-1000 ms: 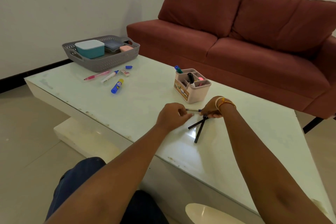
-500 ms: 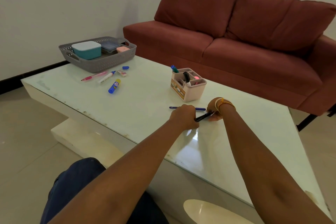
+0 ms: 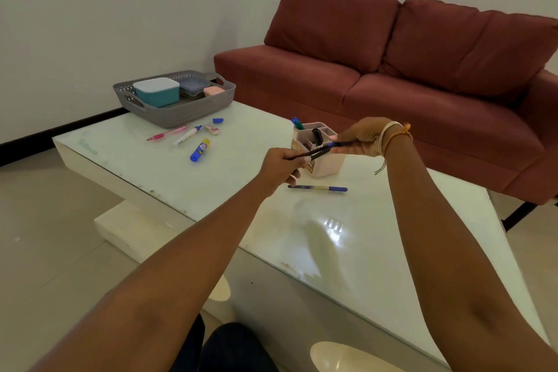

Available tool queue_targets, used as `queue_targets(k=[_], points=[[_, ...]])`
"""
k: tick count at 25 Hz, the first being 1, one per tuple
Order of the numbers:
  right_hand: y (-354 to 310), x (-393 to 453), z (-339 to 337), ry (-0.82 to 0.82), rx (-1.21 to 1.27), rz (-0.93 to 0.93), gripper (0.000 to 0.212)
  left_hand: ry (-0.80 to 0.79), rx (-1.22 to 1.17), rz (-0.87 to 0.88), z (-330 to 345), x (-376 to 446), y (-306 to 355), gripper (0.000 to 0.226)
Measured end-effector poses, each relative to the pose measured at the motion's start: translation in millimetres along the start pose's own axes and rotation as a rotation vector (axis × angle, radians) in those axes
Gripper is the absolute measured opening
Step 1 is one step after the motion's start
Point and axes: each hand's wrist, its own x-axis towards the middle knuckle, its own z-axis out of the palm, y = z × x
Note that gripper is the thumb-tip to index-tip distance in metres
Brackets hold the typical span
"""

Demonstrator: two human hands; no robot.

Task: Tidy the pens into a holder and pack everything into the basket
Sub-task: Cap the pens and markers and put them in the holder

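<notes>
Both hands hold a small bundle of dark pens (image 3: pixel 317 153) in the air in front of the pink pen holder (image 3: pixel 327 164). My left hand (image 3: pixel 280 167) grips one end, my right hand (image 3: pixel 360 137) pinches the other end. The holder stands on the white table and has a black marker and a blue-green pen in it. A blue pen (image 3: pixel 317 188) lies flat on the table just below my hands. The grey basket (image 3: pixel 178 113) sits at the table's far left corner.
Inside the basket are a teal box (image 3: pixel 157 92), a clear box and a small pink box. In front of it lie a pink pen (image 3: pixel 167 133), a white marker (image 3: pixel 187 135), a blue glue stick (image 3: pixel 200 150), an eraser and a blue cap. A red sofa (image 3: pixel 392 69) stands behind the table.
The dark pens were lifted off the table by both hands and now hang in front of the holder. The blue pen stays on the table. The camera view shifted.
</notes>
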Motion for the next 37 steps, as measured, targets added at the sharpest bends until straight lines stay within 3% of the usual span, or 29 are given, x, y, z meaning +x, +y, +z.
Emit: queue_targets(k=[5,10,15,18,21,24,30,34,37], points=[[-22.7,9.9,7.7,0.064,0.259,-0.238,0.01,0.006,-0.225,-0.004,-3.4,26.6,28.9,0.024],[-23.2,24.9,13.4,0.069,0.567,-0.322,0.007,0.015,-0.209,-0.039,-3.4,46.0,42.5,0.025],[-26.0,33.7,14.0,-0.01,0.408,-0.359,0.019,-0.078,-0.143,-0.103,0.3,52.2,45.7,0.023],[-35.6,45.4,6.6,0.183,0.467,-0.465,0.018,0.071,-0.022,-0.061,-1.3,60.8,44.1,0.027],[-38.7,68.2,-5.6,0.448,0.277,-0.509,0.014,0.167,0.068,-0.031,-5.0,70.9,23.6,0.027],[-28.6,85.7,-4.4,0.569,-0.003,-0.465,0.021,0.179,0.204,-0.064,-7.0,73.5,-5.5,0.032],[-11.0,109.3,15.8,0.651,-0.4,-0.403,0.022,0.162,0.299,-0.101,-20.0,69.9,-55.8,0.027],[-2.4,112.5,23.1,0.517,-0.465,-0.311,0.028,0.136,0.386,-0.014,-31.0,64.2,-66.8,0.017],[1.7,108.0,22.6,0.499,-0.512,-0.286,0.042,0.056,0.53,0.052,-28.8,55.3,-64.4,0.026]])
